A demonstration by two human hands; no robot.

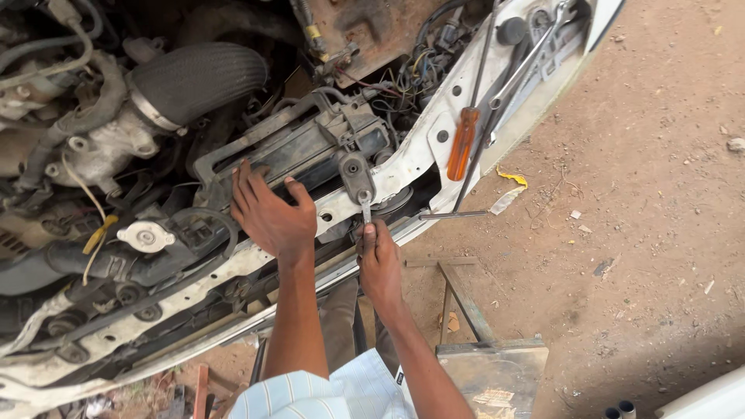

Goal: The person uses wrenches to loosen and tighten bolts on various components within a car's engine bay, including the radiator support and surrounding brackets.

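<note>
The white painted metal front crossmember of the car [403,167] runs diagonally from the lower left to the upper right and carries loose tools on its upper right stretch. An orange-handled screwdriver [463,143] lies on it, handle pointing down toward the dirt. Just beside the screwdriver, on its right, a long thin dark metal rod [475,132] runs along the crossmember. Above the screwdriver, a silver ring spanner [524,65] rests slantwise near the crossmember's top end, with other dark tools around it that are too cluttered to tell apart.
</note>
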